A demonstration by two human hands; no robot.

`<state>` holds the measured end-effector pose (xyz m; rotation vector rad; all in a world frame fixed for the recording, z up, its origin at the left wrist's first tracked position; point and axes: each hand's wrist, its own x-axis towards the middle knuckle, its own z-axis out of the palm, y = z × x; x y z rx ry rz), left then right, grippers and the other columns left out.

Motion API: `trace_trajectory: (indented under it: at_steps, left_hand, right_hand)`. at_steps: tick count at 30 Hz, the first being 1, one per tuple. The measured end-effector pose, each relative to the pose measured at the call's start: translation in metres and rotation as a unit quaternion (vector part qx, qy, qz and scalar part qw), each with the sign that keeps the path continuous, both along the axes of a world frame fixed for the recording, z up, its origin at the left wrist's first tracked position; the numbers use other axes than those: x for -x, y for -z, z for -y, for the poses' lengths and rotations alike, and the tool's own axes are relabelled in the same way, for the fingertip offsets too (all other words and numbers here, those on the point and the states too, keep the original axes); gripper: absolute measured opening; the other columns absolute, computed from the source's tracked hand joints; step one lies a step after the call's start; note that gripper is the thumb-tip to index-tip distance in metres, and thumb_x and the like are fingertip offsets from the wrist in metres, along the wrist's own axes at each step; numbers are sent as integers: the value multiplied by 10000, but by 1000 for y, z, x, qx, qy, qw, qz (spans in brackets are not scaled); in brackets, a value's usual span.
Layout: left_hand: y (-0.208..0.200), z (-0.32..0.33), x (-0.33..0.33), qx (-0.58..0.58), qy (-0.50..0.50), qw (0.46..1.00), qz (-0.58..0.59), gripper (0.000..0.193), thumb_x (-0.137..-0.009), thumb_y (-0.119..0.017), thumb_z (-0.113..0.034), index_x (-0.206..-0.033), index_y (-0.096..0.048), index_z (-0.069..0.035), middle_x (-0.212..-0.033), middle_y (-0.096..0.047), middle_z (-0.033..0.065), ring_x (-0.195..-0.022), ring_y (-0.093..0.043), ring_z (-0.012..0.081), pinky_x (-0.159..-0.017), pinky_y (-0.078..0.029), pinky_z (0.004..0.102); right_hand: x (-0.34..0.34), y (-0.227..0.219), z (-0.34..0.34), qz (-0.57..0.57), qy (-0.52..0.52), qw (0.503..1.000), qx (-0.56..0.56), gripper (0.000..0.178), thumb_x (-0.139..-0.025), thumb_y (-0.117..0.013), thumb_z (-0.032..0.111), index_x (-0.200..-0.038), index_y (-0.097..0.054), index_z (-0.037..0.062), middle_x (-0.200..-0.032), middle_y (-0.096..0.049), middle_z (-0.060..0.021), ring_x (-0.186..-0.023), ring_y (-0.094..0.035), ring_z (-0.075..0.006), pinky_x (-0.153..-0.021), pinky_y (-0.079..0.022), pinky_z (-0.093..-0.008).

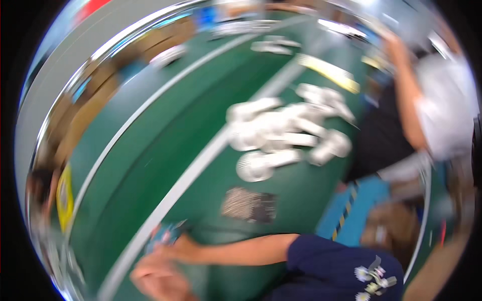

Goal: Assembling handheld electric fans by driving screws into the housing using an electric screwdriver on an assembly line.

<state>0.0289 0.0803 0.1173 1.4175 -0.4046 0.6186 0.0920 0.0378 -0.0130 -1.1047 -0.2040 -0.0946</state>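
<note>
From my remote seat I am seeing both hands working close together at the near left of the green table (135, 165). The right hand (186, 249) is reaching in from the right, its bare forearm running out of a navy sleeve (321, 261) with flowers on it. The left hand (156, 273) is sitting nearer, just beside the right one and partly overlapping it. A small teal thing (170, 234) is showing at the far edge of the hands, next to the pale strip (188, 175) crossing the table. Motion is blurring the fingers, so I cannot tell whether either hand is gripping it or merely touching it.

Farther right, a flat brown-and-dark piece (248, 204) is lying alone on the table. Beyond it, white gadgets (271, 128) with round heads and handles are lying in a heap, and a yellow strip (329, 72) is resting past them. On the far right, a person in a white top (447, 100) is staying beside the table. Cardboard boxes (90, 108) are lining the left side.
</note>
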Motion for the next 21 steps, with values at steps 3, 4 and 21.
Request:
trace_trajectory:
  at_steps: [3,4,21]
  left_hand:
    - [-38,110,24,216,719,653,-97,256,-998,-524,-152,-1070,-663,51,-1130,-647,220,-1021,-626,310,-864,-498,410]
    - [-38,137,41,234,763,601,-35,342,-1030,-480,-191,-1181,-603,89,-1217,-607,243,-1136,-585,322,-962,-463,422]
    - [-55,170,91,324,688,638,-118,495,-979,-586,-282,-1338,-461,34,-1351,-513,163,-1255,-475,229,-1053,-369,406]
  right_hand:
    - [-8,-5,33,-43,-40,996,-61,226,-906,-651,110,-1100,-547,59,-893,-574,-7,-693,-581,-97,-586,-510,-251]
    - [-4,-6,33,-68,-64,996,-3,246,-933,-611,117,-1148,-519,43,-955,-607,-44,-668,-605,-125,-598,-532,-273]
    - [13,-22,32,-81,-28,996,32,392,-1006,-518,203,-1352,-460,27,-1236,-579,-159,-652,-570,-110,-605,-503,-257]
